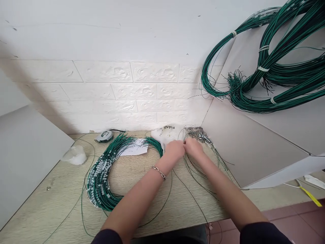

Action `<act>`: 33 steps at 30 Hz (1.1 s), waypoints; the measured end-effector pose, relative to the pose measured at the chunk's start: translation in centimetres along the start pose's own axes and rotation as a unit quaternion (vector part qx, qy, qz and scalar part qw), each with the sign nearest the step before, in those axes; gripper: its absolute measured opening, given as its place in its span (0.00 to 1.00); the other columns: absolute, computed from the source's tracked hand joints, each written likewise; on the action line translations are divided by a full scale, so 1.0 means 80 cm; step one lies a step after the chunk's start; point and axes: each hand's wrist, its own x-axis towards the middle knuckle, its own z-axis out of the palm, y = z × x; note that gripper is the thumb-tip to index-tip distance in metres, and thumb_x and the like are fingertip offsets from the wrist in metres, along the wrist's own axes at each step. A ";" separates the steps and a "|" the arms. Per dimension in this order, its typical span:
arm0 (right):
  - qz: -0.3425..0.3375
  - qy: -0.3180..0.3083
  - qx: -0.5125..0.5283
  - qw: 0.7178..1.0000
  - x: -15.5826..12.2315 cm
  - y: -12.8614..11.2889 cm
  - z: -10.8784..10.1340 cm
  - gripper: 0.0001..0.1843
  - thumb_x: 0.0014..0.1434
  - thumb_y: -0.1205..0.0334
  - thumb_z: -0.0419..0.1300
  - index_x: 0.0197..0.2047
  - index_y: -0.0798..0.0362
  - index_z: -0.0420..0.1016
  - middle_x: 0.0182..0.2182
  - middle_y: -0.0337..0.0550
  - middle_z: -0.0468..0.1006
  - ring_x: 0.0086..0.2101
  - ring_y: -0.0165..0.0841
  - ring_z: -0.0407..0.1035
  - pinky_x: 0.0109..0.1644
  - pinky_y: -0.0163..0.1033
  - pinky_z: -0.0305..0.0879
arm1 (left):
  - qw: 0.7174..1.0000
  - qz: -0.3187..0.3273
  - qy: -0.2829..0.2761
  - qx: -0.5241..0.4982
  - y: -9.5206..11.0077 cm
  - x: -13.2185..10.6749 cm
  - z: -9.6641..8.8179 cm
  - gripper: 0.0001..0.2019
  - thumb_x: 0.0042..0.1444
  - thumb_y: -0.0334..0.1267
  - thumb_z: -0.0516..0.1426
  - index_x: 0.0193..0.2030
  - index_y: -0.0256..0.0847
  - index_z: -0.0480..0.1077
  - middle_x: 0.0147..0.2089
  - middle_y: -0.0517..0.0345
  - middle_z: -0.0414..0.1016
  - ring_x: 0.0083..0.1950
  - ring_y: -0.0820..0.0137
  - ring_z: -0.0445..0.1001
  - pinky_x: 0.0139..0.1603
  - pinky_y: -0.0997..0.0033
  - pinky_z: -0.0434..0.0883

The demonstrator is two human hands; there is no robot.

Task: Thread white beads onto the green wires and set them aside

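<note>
My left hand (175,149) and my right hand (193,147) meet fingertip to fingertip above the back of the table. Both are closed in a pinch on thin dark green wire, which loops up behind the fingers. Other loose green wires (189,191) trail below the hands towards the table's front edge. Between my forearms and the left side lies a curved bundle of green wires (101,178) strung with small white pieces. Just behind my hands sit a white plastic bag (169,133) with printed letters and a heap of small dark and silvery pieces (199,134). The exact grip point is hidden by my fingers.
A tape measure (104,136), a white paper (135,147) and a clear cup with white contents (74,156) stand at the left. Large tied coils of green wire (254,91) lie on a white box (266,135) at the right. A brick-patterned wall (101,91) closes the back.
</note>
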 end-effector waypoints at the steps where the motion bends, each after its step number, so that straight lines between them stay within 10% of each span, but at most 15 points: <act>1: -0.001 -0.001 0.002 1.000 -0.002 -0.001 0.001 0.22 0.56 0.48 0.43 0.35 0.55 0.70 0.37 0.51 0.72 0.36 0.37 0.68 0.33 0.37 0.61 | 1.000 -0.005 -0.002 0.003 -0.003 0.004 0.000 0.15 0.50 0.31 0.45 0.41 0.33 0.68 0.40 0.42 0.72 0.43 0.61 0.71 0.39 0.66 0.67; 9: 0.014 -0.008 -0.028 0.999 -0.038 -0.016 -0.060 0.24 0.54 0.47 0.46 0.37 0.59 0.71 0.37 0.58 0.71 0.38 0.44 0.67 0.36 0.43 0.61 | 0.999 0.017 -0.009 0.037 -0.015 -0.040 -0.040 0.16 0.54 0.36 0.42 0.38 0.34 0.69 0.39 0.42 0.71 0.41 0.61 0.70 0.38 0.65 0.66; 14: -0.094 0.039 -0.003 0.995 -0.089 -0.077 -0.102 0.22 0.56 0.48 0.44 0.37 0.57 0.69 0.35 0.54 0.72 0.36 0.41 0.66 0.35 0.39 0.58 | 0.999 0.043 -0.008 0.005 -0.095 -0.101 -0.106 0.18 0.55 0.41 0.41 0.28 0.38 0.69 0.31 0.53 0.71 0.32 0.68 0.67 0.35 0.71 0.62; 23: -0.410 -0.133 0.206 0.878 -0.104 -0.228 0.005 0.17 0.54 0.57 0.48 0.19 0.56 0.62 0.18 0.38 0.65 0.21 0.26 0.58 0.23 0.31 0.49 | 0.973 -0.216 0.080 -0.021 -0.252 -0.174 -0.101 0.15 0.52 0.42 0.43 0.36 0.42 0.69 0.38 0.58 0.72 0.41 0.65 0.68 0.37 0.73 0.61; 33: -0.205 -0.368 0.400 0.814 -0.080 -0.299 0.062 0.11 0.51 0.59 0.54 0.22 0.56 0.63 0.18 0.37 0.68 0.14 0.24 0.58 0.15 0.30 0.54 | 0.952 -0.240 0.138 -0.131 -0.287 -0.199 -0.074 0.19 0.53 0.42 0.40 0.43 0.40 0.67 0.37 0.58 0.72 0.40 0.68 0.68 0.41 0.73 0.62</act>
